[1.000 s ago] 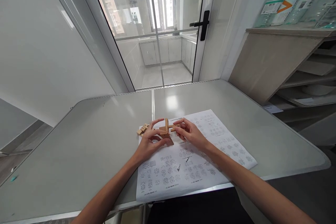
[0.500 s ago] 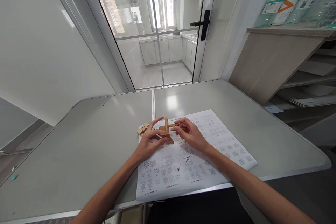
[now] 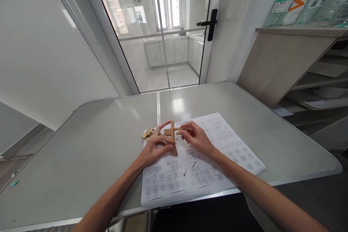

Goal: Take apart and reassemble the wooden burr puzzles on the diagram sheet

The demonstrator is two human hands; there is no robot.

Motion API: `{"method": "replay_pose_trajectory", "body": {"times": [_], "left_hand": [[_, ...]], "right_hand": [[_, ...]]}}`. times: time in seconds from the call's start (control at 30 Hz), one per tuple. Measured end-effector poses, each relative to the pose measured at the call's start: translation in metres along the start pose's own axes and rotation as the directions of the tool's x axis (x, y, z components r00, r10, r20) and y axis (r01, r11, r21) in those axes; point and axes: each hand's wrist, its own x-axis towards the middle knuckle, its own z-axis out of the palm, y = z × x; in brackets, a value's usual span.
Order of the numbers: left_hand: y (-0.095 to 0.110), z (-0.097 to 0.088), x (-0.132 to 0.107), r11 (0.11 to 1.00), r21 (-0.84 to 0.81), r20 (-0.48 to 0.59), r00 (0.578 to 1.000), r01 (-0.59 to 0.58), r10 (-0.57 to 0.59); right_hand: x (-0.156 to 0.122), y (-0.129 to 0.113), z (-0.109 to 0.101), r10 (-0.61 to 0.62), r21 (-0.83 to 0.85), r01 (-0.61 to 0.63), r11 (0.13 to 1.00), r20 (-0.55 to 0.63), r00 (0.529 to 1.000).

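Note:
A wooden interlocking puzzle (image 3: 172, 135) of crossed light-brown bars stands over a printed instruction sheet (image 3: 201, 163) on the grey table (image 3: 81, 159). My left hand (image 3: 154, 148) grips the puzzle's left and lower bars with thumb and fingers. Fingers of my right hand (image 3: 198, 138) are pinched on the bar sticking out to the right. A few loose wooden pieces (image 3: 147, 133) lie on the table just left of my left hand.
A wooden shelf unit (image 3: 299, 65) stands to the right of the table. Behind the table are a white wall and a glass door with a black handle (image 3: 210, 25). The sheet's near edge overhangs the table's front edge.
The puzzle has turned slightly in my hands, its lower bar now more hidden behind my left fingers. Both hands stay in nearly the same place.

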Motion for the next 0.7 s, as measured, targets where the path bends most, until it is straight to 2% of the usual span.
{"method": "replay_pose_trajectory", "body": {"times": [0.13,0.2,0.33,0.4,0.7], "left_hand": [[0.003,0.006,-0.001,0.996,0.07,0.053,0.998,-0.05,0.046],[0.005,0.009,-0.001,0.993,0.109,-0.003,0.999,-0.036,0.037],[0.001,0.007,0.001,0.965,0.261,-0.196,0.98,0.012,0.041],[-0.004,0.006,0.002,0.937,0.35,-0.239,0.969,0.019,0.07],[-0.019,0.01,0.002,0.788,0.615,-0.201,0.966,-0.004,0.162]], "right_hand": [[0.004,0.004,-0.004,0.059,0.099,-0.05,0.994,-0.09,0.994],[0.005,0.005,-0.007,0.086,0.116,-0.071,0.991,-0.134,0.987],[0.006,0.003,-0.009,0.119,0.118,-0.097,0.988,-0.2,0.973],[0.006,0.003,-0.008,0.125,0.123,-0.101,0.987,-0.206,0.971],[0.006,0.002,-0.008,0.127,0.147,-0.097,0.984,-0.209,0.97]]}}
